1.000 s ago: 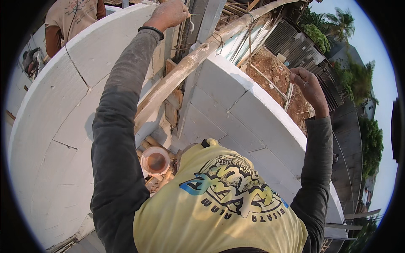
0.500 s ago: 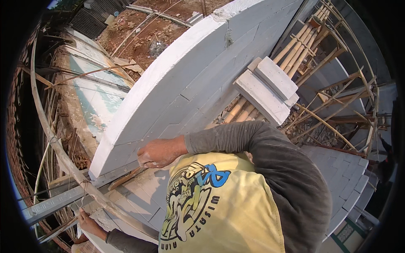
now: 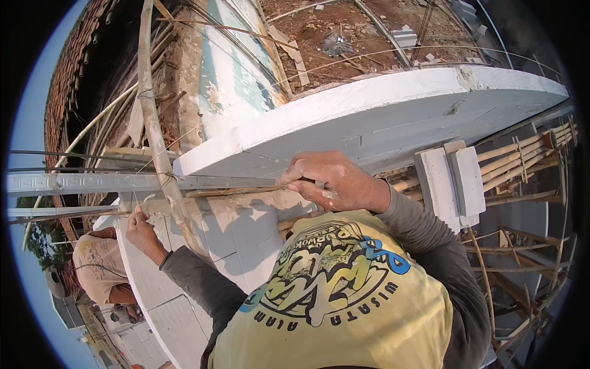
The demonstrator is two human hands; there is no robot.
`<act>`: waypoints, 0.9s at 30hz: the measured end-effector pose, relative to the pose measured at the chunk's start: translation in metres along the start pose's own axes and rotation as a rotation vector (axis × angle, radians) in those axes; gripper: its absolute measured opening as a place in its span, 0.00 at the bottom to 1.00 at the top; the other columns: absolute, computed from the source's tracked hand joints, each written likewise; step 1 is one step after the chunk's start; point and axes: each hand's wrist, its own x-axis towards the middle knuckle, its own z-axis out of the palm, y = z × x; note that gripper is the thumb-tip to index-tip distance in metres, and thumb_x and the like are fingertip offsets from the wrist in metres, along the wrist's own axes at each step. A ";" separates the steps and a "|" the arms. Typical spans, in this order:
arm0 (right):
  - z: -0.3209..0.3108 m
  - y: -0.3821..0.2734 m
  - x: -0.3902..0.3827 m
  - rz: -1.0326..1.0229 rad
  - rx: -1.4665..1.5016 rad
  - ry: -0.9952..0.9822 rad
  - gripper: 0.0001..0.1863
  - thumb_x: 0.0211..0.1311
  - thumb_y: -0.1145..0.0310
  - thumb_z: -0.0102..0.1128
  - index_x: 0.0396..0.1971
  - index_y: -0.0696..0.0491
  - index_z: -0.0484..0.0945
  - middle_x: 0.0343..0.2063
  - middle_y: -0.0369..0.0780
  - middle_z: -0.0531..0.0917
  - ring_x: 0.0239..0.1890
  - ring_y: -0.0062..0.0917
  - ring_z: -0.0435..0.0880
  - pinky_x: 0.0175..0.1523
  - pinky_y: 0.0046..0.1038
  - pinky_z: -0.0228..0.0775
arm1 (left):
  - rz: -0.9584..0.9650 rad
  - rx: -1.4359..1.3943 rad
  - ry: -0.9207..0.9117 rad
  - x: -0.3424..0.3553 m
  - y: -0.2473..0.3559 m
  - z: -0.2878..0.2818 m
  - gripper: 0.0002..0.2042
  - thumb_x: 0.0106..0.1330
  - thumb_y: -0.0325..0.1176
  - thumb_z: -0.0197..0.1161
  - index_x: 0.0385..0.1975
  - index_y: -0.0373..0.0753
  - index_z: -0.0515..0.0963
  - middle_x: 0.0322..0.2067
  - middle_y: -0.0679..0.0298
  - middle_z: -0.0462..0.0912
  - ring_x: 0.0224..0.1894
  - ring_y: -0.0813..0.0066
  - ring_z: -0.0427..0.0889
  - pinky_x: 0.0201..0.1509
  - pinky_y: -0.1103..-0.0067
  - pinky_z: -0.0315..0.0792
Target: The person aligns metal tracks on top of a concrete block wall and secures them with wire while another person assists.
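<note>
White wall (image 3: pixel 381 120), right hand (image 3: pixel 341 181) now in front

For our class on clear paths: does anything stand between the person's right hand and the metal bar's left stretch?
Yes: the wooden pole crosses in front of the metal bar, between its left stretch and the right hand.

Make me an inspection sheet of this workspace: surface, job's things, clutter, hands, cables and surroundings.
Surface: white block wall, rough patch on its top edge.
Job's things: metal channel; bamboo pole crossing in front of it.
Clutter: grey blocks stacked at right.
Left hand: left of the pole, fingertips raised; grip unclear.
Right hand: fingers bunched near the channel's end; anything held unclear.
Cables: thin dark lines beside the channel; cable or rod unclear.
Surroundings: another person, tiled roof, red soil.
</note>
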 end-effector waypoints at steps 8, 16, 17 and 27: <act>-0.001 -0.054 0.127 -0.476 -0.478 0.014 0.13 0.51 0.78 0.64 0.39 0.55 0.78 0.33 0.42 0.78 0.36 0.33 0.77 0.36 0.32 0.72 | 0.033 -0.005 0.096 -0.003 -0.002 0.021 0.12 0.63 0.37 0.64 0.27 0.33 0.83 0.16 0.66 0.75 0.17 0.81 0.66 0.22 0.78 0.58; 0.053 -0.002 0.168 -0.156 -0.791 -0.239 0.09 0.49 0.70 0.59 0.30 0.58 0.79 0.34 0.45 0.77 0.41 0.37 0.76 0.45 0.39 0.66 | -0.023 0.053 0.061 0.005 -0.039 0.002 0.15 0.66 0.40 0.57 0.31 0.32 0.82 0.19 0.64 0.72 0.21 0.73 0.67 0.25 0.73 0.61; 0.053 -0.002 0.167 -0.152 -0.800 -0.234 0.09 0.49 0.70 0.59 0.30 0.58 0.79 0.34 0.45 0.78 0.41 0.37 0.76 0.45 0.39 0.66 | -0.018 0.035 0.060 0.005 -0.037 0.002 0.15 0.67 0.40 0.57 0.32 0.32 0.82 0.20 0.63 0.73 0.22 0.73 0.68 0.26 0.73 0.62; 0.073 -0.010 0.183 -0.177 -0.803 -0.241 0.06 0.45 0.71 0.59 0.24 0.58 0.79 0.26 0.45 0.79 0.30 0.40 0.81 0.37 0.41 0.69 | 0.005 -0.099 0.007 0.030 -0.057 0.012 0.17 0.67 0.43 0.56 0.42 0.35 0.82 0.29 0.59 0.80 0.29 0.68 0.75 0.35 0.72 0.68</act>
